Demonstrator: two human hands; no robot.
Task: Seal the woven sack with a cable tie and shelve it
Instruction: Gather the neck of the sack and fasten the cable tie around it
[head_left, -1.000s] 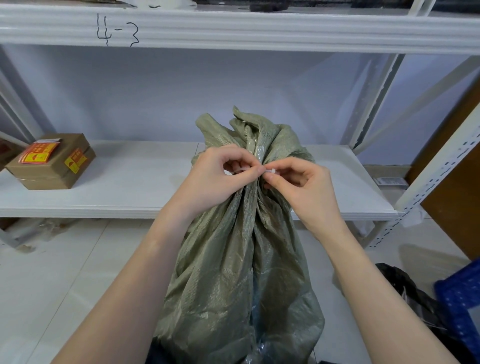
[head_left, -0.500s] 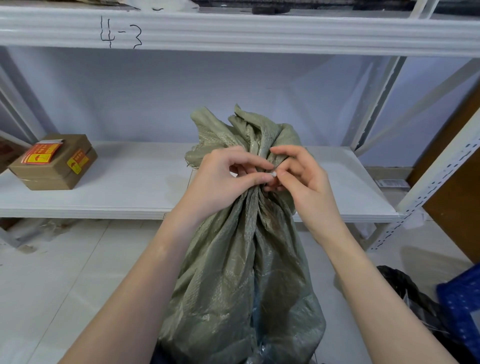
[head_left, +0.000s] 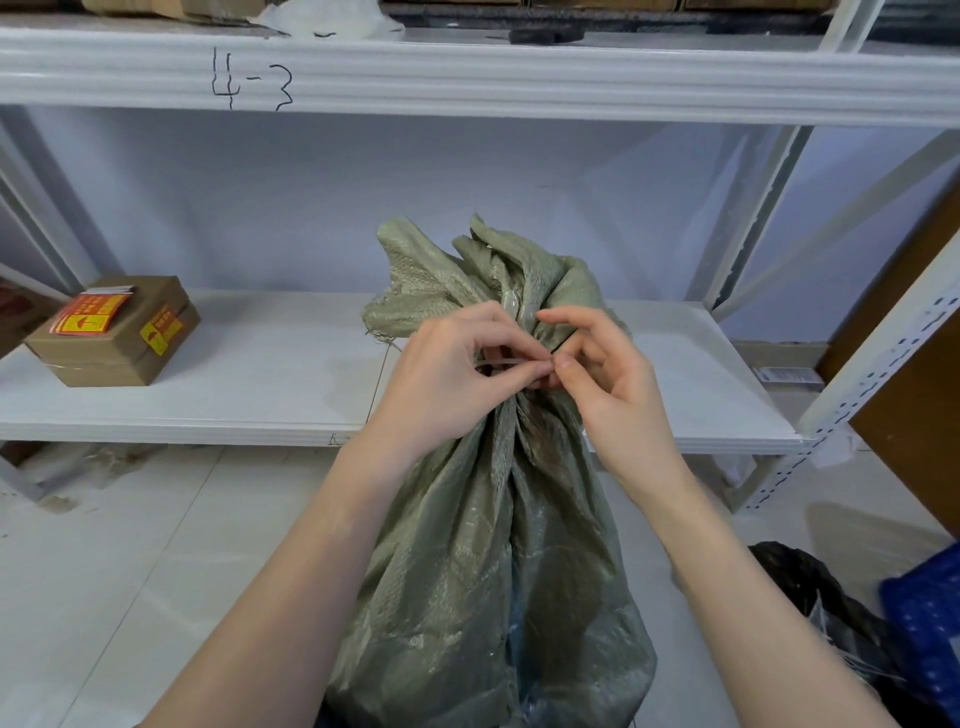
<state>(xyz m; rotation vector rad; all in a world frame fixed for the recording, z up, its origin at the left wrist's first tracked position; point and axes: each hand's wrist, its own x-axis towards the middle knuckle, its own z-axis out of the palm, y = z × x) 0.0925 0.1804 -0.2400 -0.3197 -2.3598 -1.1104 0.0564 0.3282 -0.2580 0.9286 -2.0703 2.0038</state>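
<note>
At sack (head_left: 483, 545) neck, cable tie (head_left: 501, 362) horizontal, left-right.

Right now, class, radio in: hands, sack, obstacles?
Left hand pinching cable tie; right hand pinching at sack neck. Sack unshelved. Shelf has room beside box.

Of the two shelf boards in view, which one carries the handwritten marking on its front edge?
The upper shelf board, above the woven sack: "4-3" is written on its front edge. The lower shelf board, holding the cardboard box, shows no writing.
</note>
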